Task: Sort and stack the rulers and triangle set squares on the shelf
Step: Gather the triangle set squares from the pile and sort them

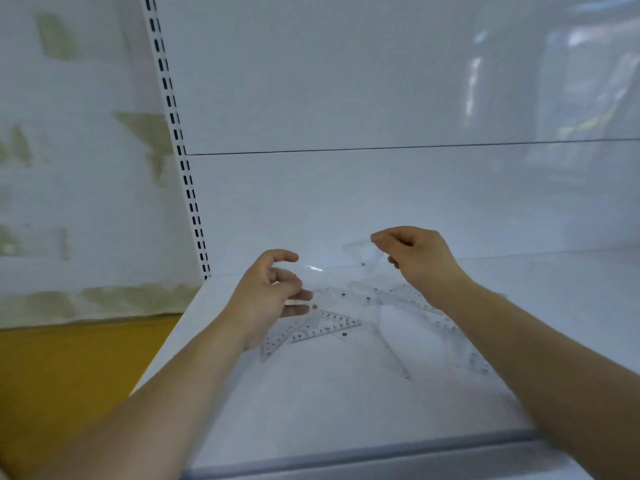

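In the centre of the frame a loose heap of transparent plastic rulers and triangle set squares is spread flat on the white metal shelf, the pieces crossed over one another and none yet aligned. Above the heap, slightly right of centre, a clear plastic piece is held off the shelf. Its outline is too faint for ruler or set square to be told.

It is pinched at its upper right end between thumb and curled fingers of the right hand. The left hand, left of centre, is raised with its fingers curled toward the piece's other end. Whether the piece is actually touched there cannot be told.

The step in hand is judged to be the picking out of one piece for sorting, and no sorted stack is seen yet, so the task is judged to be near its start.

Next, the piece's kind must be made out and a bare patch of shelf beside the heap chosen. It must be laid flat there as the base of a stack, and the clear edges are easily misjudged against the white.
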Demonstrator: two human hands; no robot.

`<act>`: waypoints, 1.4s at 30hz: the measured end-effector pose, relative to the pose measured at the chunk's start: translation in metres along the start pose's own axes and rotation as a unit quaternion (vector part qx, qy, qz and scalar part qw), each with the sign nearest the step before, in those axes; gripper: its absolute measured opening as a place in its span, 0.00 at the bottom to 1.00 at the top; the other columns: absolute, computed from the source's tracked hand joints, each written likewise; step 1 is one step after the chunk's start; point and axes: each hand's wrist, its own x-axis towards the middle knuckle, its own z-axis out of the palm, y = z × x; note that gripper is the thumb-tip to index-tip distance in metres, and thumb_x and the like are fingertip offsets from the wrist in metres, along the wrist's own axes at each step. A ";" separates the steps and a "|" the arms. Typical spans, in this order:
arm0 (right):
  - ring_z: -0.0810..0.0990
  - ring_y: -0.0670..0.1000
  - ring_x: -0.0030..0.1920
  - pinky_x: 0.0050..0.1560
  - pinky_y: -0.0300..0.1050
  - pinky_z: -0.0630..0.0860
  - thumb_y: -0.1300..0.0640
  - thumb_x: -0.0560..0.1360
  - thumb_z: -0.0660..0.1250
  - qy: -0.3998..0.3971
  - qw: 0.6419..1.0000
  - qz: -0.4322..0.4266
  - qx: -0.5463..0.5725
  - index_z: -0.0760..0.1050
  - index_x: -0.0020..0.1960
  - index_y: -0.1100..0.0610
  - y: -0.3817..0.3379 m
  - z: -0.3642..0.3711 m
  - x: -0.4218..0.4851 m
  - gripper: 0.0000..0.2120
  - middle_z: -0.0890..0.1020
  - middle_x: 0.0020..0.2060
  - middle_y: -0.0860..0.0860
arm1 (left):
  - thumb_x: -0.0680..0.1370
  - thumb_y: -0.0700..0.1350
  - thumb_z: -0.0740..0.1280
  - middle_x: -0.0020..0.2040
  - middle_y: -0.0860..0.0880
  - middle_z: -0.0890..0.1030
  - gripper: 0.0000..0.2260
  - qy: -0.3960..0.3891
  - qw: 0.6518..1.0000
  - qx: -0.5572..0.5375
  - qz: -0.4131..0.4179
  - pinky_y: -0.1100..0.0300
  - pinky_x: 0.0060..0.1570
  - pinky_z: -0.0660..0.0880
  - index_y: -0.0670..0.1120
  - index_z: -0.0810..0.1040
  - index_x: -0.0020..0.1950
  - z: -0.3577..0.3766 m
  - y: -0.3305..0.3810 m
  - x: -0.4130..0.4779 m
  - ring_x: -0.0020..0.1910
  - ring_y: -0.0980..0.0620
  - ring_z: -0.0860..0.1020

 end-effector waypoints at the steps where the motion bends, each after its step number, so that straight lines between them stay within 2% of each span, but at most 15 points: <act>1: 0.76 0.44 0.34 0.39 0.37 0.73 0.52 0.75 0.68 0.017 1.000 0.008 0.002 0.82 0.44 0.50 -0.002 -0.001 -0.002 0.05 0.80 0.37 0.45 | 0.76 0.31 0.62 0.41 0.43 0.76 0.12 0.001 1.000 0.002 0.006 0.48 0.46 0.81 0.47 0.74 0.52 0.001 0.000 -0.002 0.38 0.48 0.82; 3: 0.77 0.45 0.31 0.39 0.39 0.76 0.55 0.75 0.68 0.043 0.998 0.025 0.026 0.81 0.44 0.55 -0.005 -0.004 -0.009 0.05 0.79 0.33 0.48 | 0.76 0.32 0.63 0.40 0.43 0.77 0.07 0.006 1.000 -0.011 0.014 0.48 0.48 0.80 0.44 0.74 0.48 0.002 0.001 -0.003 0.38 0.47 0.81; 6: 0.83 0.49 0.34 0.44 0.45 0.81 0.64 0.74 0.68 0.065 0.995 0.053 0.062 0.77 0.42 0.60 -0.001 -0.008 -0.026 0.03 0.81 0.36 0.53 | 0.75 0.32 0.66 0.40 0.44 0.78 0.06 0.003 0.999 -0.050 0.009 0.50 0.48 0.80 0.42 0.75 0.42 0.006 0.004 -0.006 0.40 0.48 0.80; 9: 0.84 0.52 0.35 0.46 0.48 0.81 0.68 0.73 0.66 0.090 0.991 0.086 0.050 0.73 0.43 0.60 0.007 -0.017 -0.046 0.05 0.81 0.37 0.56 | 0.73 0.34 0.69 0.39 0.46 0.79 0.06 0.000 1.000 -0.022 0.016 0.57 0.45 0.79 0.43 0.76 0.40 0.009 0.004 -0.006 0.39 0.51 0.79; 11: 0.83 0.51 0.33 0.44 0.49 0.80 0.68 0.73 0.64 0.114 0.989 0.096 0.018 0.73 0.48 0.55 0.010 -0.028 -0.063 0.10 0.81 0.38 0.55 | 0.73 0.34 0.69 0.38 0.44 0.80 0.06 -0.014 0.999 -0.028 0.015 0.59 0.41 0.79 0.43 0.75 0.41 0.012 0.005 -0.008 0.37 0.51 0.80; 14: 0.77 0.50 0.32 0.35 0.45 0.73 0.67 0.75 0.59 0.140 0.985 0.096 -0.039 0.75 0.57 0.48 0.011 -0.046 -0.084 0.18 0.78 0.38 0.53 | 0.75 0.32 0.66 0.40 0.42 0.80 0.05 -0.045 0.997 -0.057 0.004 0.62 0.39 0.81 0.41 0.73 0.44 0.020 0.010 -0.014 0.36 0.50 0.81; 18: 0.68 0.51 0.31 0.30 0.42 0.66 0.65 0.77 0.55 0.157 0.980 0.094 -0.072 0.76 0.62 0.48 0.016 -0.075 -0.102 0.21 0.74 0.31 0.49 | 0.78 0.34 0.62 0.39 0.46 0.76 0.08 -0.077 0.997 -0.014 0.017 0.64 0.39 0.80 0.43 0.75 0.54 0.045 0.015 -0.025 0.35 0.52 0.80; 20: 0.72 0.50 0.35 0.34 0.40 0.68 0.62 0.78 0.56 0.148 0.980 0.088 -0.094 0.73 0.67 0.50 0.016 -0.092 -0.111 0.20 0.78 0.38 0.50 | 0.79 0.38 0.61 0.39 0.48 0.77 0.08 -0.081 0.995 0.042 0.028 0.68 0.32 0.77 0.43 0.78 0.54 0.066 0.017 -0.032 0.33 0.55 0.78; 22: 0.74 0.47 0.40 0.39 0.37 0.70 0.59 0.79 0.58 0.130 0.980 0.074 -0.134 0.68 0.71 0.52 0.015 -0.111 -0.122 0.20 0.77 0.44 0.50 | 0.79 0.42 0.61 0.39 0.48 0.78 0.06 -0.083 0.991 0.094 0.042 0.66 0.29 0.71 0.45 0.78 0.49 0.091 0.018 -0.041 0.31 0.56 0.76; 25: 0.71 0.45 0.35 0.40 0.35 0.70 0.57 0.79 0.62 0.130 0.970 0.046 -0.200 0.64 0.74 0.55 0.017 -0.153 -0.143 0.23 0.72 0.37 0.49 | 0.80 0.44 0.59 0.39 0.48 0.78 0.07 -0.114 0.984 0.120 0.063 0.61 0.33 0.68 0.45 0.74 0.45 0.142 0.022 -0.060 0.32 0.53 0.74; 28: 0.73 0.46 0.39 0.46 0.39 0.69 0.54 0.79 0.63 0.160 0.954 0.048 -0.248 0.64 0.73 0.54 0.024 -0.209 -0.167 0.24 0.73 0.40 0.49 | 0.80 0.45 0.57 0.36 0.49 0.79 0.08 -0.149 0.976 0.134 0.082 0.59 0.35 0.67 0.45 0.73 0.44 0.200 0.027 -0.081 0.33 0.51 0.71; 31: 0.75 0.46 0.41 0.40 0.35 0.70 0.51 0.78 0.64 0.174 0.944 0.063 -0.272 0.64 0.73 0.50 0.030 -0.275 -0.200 0.25 0.76 0.43 0.49 | 0.81 0.45 0.57 0.34 0.50 0.79 0.07 -0.203 0.966 0.130 0.094 0.59 0.37 0.68 0.48 0.74 0.48 0.267 0.031 -0.106 0.33 0.51 0.71; 34: 0.77 0.46 0.47 0.39 0.30 0.70 0.49 0.77 0.65 0.191 0.932 0.084 -0.296 0.65 0.73 0.48 0.040 -0.333 -0.237 0.25 0.79 0.47 0.45 | 0.80 0.43 0.58 0.39 0.49 0.83 0.05 -0.265 0.951 0.128 0.094 0.63 0.34 0.68 0.48 0.73 0.49 0.330 0.034 -0.134 0.34 0.52 0.74; 39: 0.78 0.49 0.55 0.53 0.43 0.75 0.44 0.77 0.63 0.234 0.895 0.098 -0.367 0.65 0.72 0.47 0.060 -0.426 -0.286 0.24 0.80 0.54 0.46 | 0.81 0.42 0.56 0.46 0.48 0.82 0.07 -0.321 0.932 0.142 0.087 0.62 0.35 0.69 0.47 0.72 0.46 0.432 0.041 -0.170 0.35 0.52 0.75; 42: 0.77 0.49 0.52 0.52 0.46 0.77 0.46 0.78 0.61 0.239 0.878 0.083 -0.406 0.65 0.71 0.49 0.067 -0.466 -0.302 0.22 0.78 0.53 0.46 | 0.81 0.41 0.53 0.48 0.46 0.79 0.10 -0.340 0.923 0.160 0.085 0.61 0.36 0.69 0.47 0.72 0.56 0.485 0.040 -0.177 0.37 0.53 0.71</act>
